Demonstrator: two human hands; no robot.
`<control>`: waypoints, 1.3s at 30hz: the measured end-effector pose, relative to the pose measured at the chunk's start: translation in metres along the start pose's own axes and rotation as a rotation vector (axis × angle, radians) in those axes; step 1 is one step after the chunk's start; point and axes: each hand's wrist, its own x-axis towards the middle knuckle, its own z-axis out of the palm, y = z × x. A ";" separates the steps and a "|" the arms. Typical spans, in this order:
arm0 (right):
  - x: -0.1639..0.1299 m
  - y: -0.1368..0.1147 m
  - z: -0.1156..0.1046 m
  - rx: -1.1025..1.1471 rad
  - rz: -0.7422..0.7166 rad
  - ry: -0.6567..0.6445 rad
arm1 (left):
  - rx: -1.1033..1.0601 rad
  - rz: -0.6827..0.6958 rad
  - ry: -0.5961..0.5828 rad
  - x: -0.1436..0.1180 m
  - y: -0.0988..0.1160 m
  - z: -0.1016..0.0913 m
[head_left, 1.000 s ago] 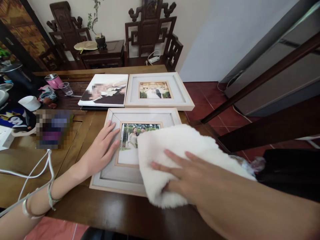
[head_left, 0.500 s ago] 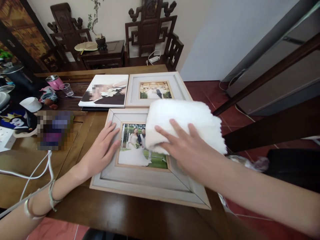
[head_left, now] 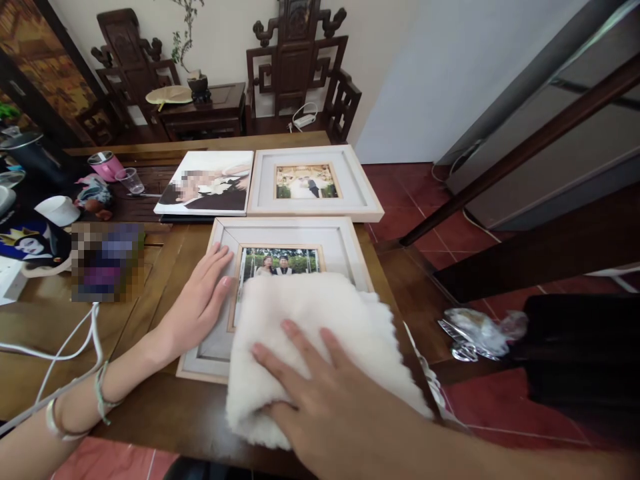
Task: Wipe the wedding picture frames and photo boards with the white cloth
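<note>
A pale wooden picture frame (head_left: 270,232) with a wedding photo lies flat on the table. Spread over its lower right part is a folded white fluffy cloth (head_left: 305,303), which hides the bottom of the photo and the near right corner. My right hand (head_left: 330,393) presses down on this cloth with fingers spread, its thumb at a fold. On the frame's left side rests my left hand (head_left: 197,303), fingers stretched out, palm down and nothing held in it.
Behind are a second framed photo (head_left: 320,210) and a photo canvas (head_left: 200,183). At left stand a pink mug (head_left: 106,165), a clear cup (head_left: 131,180), a white cup (head_left: 57,210) and a blurred-out device (head_left: 107,263) with a white cable (head_left: 95,340). The table's right edge (head_left: 400,320) runs close beside the frame.
My right hand has slid the cloth toward me and left, from the frame's upper right to its lower part. The top of the photo is uncovered. My left hand stays at the frame's left side.
</note>
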 end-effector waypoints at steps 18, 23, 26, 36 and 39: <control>0.018 0.109 -0.038 -0.478 0.213 0.028 | -0.062 -0.186 0.085 0.000 -0.008 -0.001; -0.020 0.105 -0.008 -0.411 0.137 0.159 | -0.491 -0.479 0.090 0.008 -0.003 -0.009; -0.034 0.102 -0.001 -0.351 0.069 0.206 | -0.761 -0.698 -0.012 0.014 0.006 -0.016; -0.066 0.131 -0.028 -0.471 0.212 0.299 | -1.117 -0.808 0.049 0.015 0.009 -0.020; -0.079 0.132 -0.040 -0.485 0.314 0.244 | -1.086 -0.802 0.147 0.020 0.012 -0.031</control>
